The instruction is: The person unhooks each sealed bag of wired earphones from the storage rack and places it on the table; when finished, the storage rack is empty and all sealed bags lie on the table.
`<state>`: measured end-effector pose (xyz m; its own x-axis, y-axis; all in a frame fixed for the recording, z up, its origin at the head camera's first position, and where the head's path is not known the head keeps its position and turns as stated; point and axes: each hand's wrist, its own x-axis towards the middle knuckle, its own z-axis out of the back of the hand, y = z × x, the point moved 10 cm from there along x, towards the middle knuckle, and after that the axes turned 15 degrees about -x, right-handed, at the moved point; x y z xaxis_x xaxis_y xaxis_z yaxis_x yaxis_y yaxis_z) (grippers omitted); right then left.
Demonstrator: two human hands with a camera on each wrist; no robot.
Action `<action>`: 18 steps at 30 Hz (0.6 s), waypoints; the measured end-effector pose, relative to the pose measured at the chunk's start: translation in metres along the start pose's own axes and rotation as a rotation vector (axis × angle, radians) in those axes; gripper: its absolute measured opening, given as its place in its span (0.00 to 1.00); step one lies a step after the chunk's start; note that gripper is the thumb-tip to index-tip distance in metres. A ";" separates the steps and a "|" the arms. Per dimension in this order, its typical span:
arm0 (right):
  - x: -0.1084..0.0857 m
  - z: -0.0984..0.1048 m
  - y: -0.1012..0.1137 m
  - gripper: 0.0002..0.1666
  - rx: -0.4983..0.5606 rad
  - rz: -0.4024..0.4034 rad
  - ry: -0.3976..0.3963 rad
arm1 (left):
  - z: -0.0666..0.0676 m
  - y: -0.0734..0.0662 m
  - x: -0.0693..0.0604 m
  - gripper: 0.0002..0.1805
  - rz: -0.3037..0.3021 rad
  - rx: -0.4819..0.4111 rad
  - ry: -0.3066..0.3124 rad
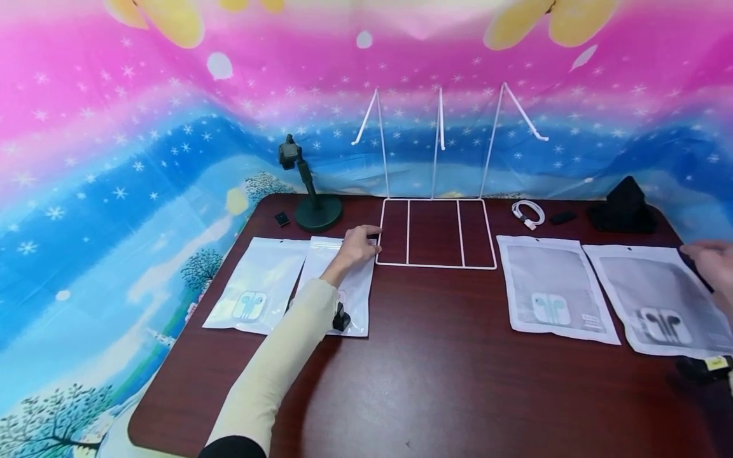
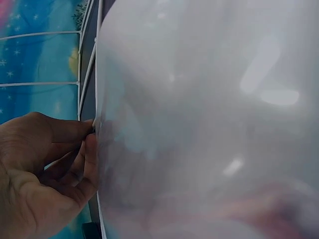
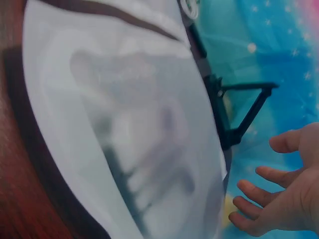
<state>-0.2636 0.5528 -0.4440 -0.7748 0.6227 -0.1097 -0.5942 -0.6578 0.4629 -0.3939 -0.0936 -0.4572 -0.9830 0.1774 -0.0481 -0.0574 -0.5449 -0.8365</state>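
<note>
My left hand (image 1: 357, 247) is at the top edge of a white zip bag (image 1: 359, 312), second from the left. In the left wrist view, thumb and index finger of the left hand (image 2: 45, 169) pinch the edge of that bag (image 2: 199, 124). Just right of it stands a white wire rack (image 1: 462, 235) with three upright prongs. At the far right edge, my right hand (image 1: 716, 267) is beside the top right corner of a clear-fronted zip bag (image 1: 624, 273) printed with earphones. The right wrist view shows the right hand (image 3: 284, 191) with fingers spread, holding nothing.
Another white bag (image 1: 260, 267) lies at left, and a clear-fronted one (image 1: 550, 270) right of the rack. Behind are a dark green stand (image 1: 319, 213), a small black square (image 1: 282, 219), a coiled white cable (image 1: 528, 215), a black piece (image 1: 564, 217) and a black stand (image 1: 624, 207).
</note>
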 end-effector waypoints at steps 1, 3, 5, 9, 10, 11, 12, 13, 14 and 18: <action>-0.003 -0.001 0.005 0.35 0.030 -0.004 0.026 | 0.000 0.000 0.000 0.28 0.001 -0.003 0.000; -0.009 -0.002 0.012 0.35 0.071 -0.008 0.058 | 0.001 0.000 0.000 0.28 -0.007 0.003 -0.001; -0.016 0.002 0.024 0.34 0.095 0.018 0.047 | 0.001 -0.002 0.000 0.28 -0.022 0.021 0.000; -0.032 0.011 0.058 0.34 0.079 0.147 0.005 | 0.005 -0.002 -0.003 0.26 -0.041 0.060 -0.008; -0.038 0.013 0.066 0.34 0.063 0.183 -0.005 | 0.005 -0.002 -0.004 0.26 -0.039 0.066 -0.006; -0.045 0.015 0.074 0.34 0.048 0.227 -0.014 | 0.005 -0.001 -0.006 0.26 -0.034 0.066 -0.002; -0.052 0.017 0.082 0.34 0.029 0.273 -0.018 | 0.006 -0.001 -0.008 0.26 -0.027 0.060 0.004; -0.059 0.018 0.090 0.34 0.008 0.319 -0.022 | 0.006 0.000 -0.011 0.26 -0.018 0.052 0.008; -0.066 0.018 0.098 0.35 -0.010 0.365 -0.022 | 0.007 0.000 -0.014 0.26 -0.012 0.046 0.013; -0.090 0.016 0.124 0.33 -0.087 0.570 -0.043 | 0.015 -0.006 -0.028 0.26 -0.050 0.046 0.036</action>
<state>-0.2642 0.4219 -0.3626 -0.9692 0.1752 0.1729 -0.1024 -0.9259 0.3637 -0.3686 -0.1079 -0.4427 -0.9718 0.2342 -0.0273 -0.1150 -0.5717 -0.8124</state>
